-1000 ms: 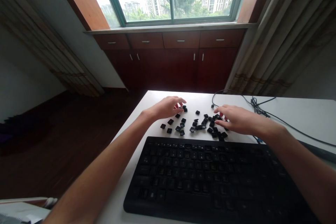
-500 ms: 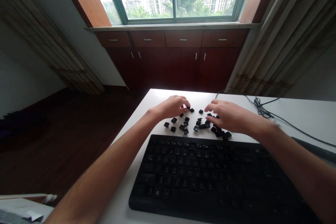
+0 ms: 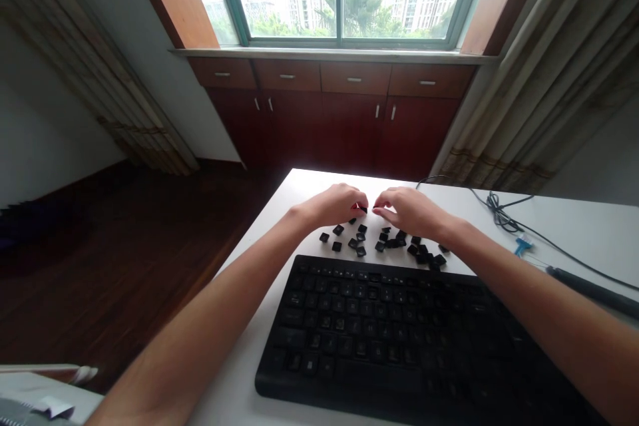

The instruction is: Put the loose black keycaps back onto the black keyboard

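Observation:
My left hand [image 3: 339, 204] is closed in a pinch on a black keycap [image 3: 364, 210], past the far edge of the keyboard. Close beside it, my right hand [image 3: 409, 209] pinches at the tabletop, with a small dark edge of a keycap [image 3: 376, 208] showing at its fingertips. Between the hands and the black keyboard [image 3: 344, 365] lie several loose keycaps [image 3: 337, 246], some singly on the left, others bunched on the right under my right wrist. Gaps show among the keyboard's keys where caps are off.
The white table [image 3: 279, 213] ends at a left edge above dark floor. A coiled black cable [image 3: 499, 213], a small blue tool [image 3: 523, 245] and a long dark object [image 3: 589, 287] lie to the right. Red cabinets [image 3: 349, 126] stand beyond, under a window.
My right hand has moved left toward my left hand and its fingers have closed at a keycap. The blue tool has come into view. The view has shifted slightly.

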`<state>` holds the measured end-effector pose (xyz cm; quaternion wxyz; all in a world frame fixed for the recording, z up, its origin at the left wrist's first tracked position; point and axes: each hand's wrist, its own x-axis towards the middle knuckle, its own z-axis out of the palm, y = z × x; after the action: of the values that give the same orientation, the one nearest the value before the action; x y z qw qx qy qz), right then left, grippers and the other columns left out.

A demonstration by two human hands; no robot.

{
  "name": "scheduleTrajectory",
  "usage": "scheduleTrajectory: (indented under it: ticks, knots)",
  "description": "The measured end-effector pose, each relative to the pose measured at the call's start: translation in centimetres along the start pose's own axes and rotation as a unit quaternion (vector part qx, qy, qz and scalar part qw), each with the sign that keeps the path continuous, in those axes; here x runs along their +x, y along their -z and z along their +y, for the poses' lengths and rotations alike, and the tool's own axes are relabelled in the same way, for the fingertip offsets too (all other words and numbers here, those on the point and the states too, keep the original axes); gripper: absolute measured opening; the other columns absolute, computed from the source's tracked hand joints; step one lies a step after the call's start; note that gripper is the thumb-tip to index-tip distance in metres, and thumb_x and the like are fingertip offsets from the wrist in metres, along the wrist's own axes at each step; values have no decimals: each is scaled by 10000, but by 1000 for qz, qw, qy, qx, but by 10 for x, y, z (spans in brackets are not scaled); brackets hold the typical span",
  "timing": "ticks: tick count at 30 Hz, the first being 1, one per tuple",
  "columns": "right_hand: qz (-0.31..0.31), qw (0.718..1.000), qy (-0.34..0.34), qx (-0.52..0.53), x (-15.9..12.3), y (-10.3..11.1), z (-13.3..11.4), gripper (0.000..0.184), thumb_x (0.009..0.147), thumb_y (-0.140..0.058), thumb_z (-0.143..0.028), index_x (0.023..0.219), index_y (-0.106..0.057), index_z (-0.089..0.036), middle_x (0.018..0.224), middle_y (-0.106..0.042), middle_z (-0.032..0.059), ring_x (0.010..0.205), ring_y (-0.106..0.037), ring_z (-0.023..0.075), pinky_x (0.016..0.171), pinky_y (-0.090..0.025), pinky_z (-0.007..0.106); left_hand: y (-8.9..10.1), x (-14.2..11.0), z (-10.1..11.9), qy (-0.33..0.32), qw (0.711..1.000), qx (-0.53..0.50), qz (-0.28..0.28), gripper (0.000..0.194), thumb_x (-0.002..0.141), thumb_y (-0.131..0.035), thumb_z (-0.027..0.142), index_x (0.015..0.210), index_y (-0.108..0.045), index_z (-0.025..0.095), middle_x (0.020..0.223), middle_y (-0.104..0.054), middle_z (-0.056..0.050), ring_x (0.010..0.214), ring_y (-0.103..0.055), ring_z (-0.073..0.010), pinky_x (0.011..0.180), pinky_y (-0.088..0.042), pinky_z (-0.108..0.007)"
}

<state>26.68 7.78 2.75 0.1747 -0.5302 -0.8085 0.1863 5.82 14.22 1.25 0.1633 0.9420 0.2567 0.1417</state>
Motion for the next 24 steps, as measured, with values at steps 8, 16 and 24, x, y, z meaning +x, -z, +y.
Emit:
scheduleTrajectory:
  ticks: [8, 16, 24]
  knots:
    - [21, 895, -144, 422, -62, 28, -12, 388, 1010, -393, -466, 1146, -636, -195, 1155, -718, 111, 930, -694, 169, 837, -578, 314, 1, 2, 5, 64, 978, -189, 56, 169, 800, -731, 271, 935, -774, 178, 929, -760, -75, 881, -687, -221, 847, -526, -345]
    - [74, 579, -301, 754, -88, 31, -11, 205, 883, -657, -143, 1077, -671, -78, 961, -694, 108, 730, -633, 89, 702, -588, 153, 6, -4, 38, 117, 856, -496, 88, 398, 979, -563, 409, 1272, -637, 149, 1280, -666, -157, 1111, -678, -183, 975, -570, -318]
    - [65, 624, -298, 719, -103, 25, -7, 203, 857, -709, -158, 1045, -712, -82, 959, -707, 117, 753, -648, 114, 692, -612, 182, 1, -54, 69, 223, 579, -780, 86, 193, 932, -651, 187, 1102, -727, 136, 1225, -685, -124, 1054, -675, -99, 951, -539, -143]
